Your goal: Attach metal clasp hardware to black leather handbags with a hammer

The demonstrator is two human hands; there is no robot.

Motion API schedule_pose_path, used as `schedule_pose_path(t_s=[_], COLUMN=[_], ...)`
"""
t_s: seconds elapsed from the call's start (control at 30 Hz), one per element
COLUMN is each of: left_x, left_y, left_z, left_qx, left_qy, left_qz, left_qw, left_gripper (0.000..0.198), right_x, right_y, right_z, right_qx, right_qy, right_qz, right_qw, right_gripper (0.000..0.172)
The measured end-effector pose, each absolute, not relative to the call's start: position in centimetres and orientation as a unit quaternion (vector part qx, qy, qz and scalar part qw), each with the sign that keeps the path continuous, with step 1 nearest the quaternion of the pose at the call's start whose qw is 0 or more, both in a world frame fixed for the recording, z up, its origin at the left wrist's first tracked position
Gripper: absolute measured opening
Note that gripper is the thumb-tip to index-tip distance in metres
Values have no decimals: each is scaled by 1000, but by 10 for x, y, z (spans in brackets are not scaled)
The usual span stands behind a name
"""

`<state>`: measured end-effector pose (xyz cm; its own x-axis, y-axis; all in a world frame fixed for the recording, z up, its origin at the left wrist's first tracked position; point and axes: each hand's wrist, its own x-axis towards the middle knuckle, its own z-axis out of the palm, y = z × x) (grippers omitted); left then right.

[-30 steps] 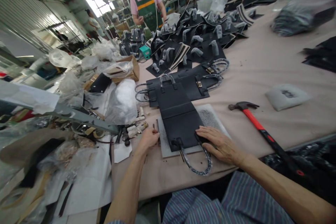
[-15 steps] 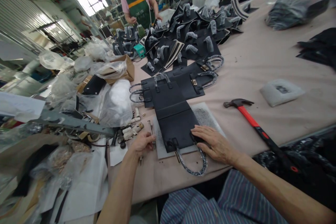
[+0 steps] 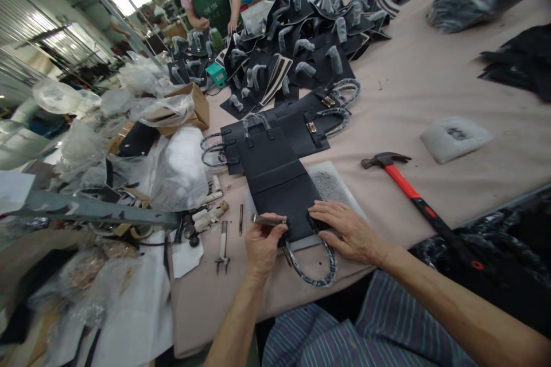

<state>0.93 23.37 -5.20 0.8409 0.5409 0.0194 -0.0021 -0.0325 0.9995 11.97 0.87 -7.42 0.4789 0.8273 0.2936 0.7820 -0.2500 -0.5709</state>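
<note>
A black leather panel [image 3: 282, 183] lies partly over a pale slab [image 3: 336, 183], its wrapped loop handle [image 3: 316, 281] toward me. My left hand [image 3: 263, 243] pinches a short metal rod-like tool [image 3: 269, 219], whose end is at the panel's lower left, by the handle's base. My right hand [image 3: 346, 232] rests on the panel's lower right edge at the handle's other base, fingers spread. Left of my left hand lie a pronged metal tool [image 3: 222, 246] and a thin metal rod [image 3: 241, 219]. A red and black hammer [image 3: 402, 183] lies to the right.
More black panels [image 3: 275, 109] with wrapped handles lie behind, beneath a large pile [image 3: 318, 34]. Plastic bags [image 3: 181, 166] and a cardboard box [image 3: 201, 106] crowd the left. A wrapped pad [image 3: 456, 137] sits right. A person in a green apron [image 3: 210, 0] stands across the table.
My left hand has moved right from the tools beside the slab to the panel, now with a metal tool in its fingers. My right hand stays on the panel. The view has shifted slightly.
</note>
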Motion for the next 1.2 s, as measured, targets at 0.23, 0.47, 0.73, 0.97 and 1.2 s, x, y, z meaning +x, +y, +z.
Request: schedule_pose_path(t_s=[0.23,0.47,0.73,0.97,1.2], left_x=[6,-2,-7,-3,-6], left_y=[231,238,237,235,236], left_z=[-68,-70,-69,-64,-69], left_qx=[730,814,805,804,811], left_qy=[190,147,140,136,101], left_qz=[213,190,187,235,249], left_qw=[621,529,545,528,519], left_gripper=[31,24,23,13,10], right_x=[120,120,119,120,120], right_y=[9,9,11,11,10], right_z=[-73,-75,-70,-72,-73], right_qx=[-790,-786,-782,-782,-784], right_qy=[-507,-508,-502,-504,-501], right_qz=[33,30,28,26,23], right_qw=[344,351,368,367,365], right_gripper=[43,44,43,44,45])
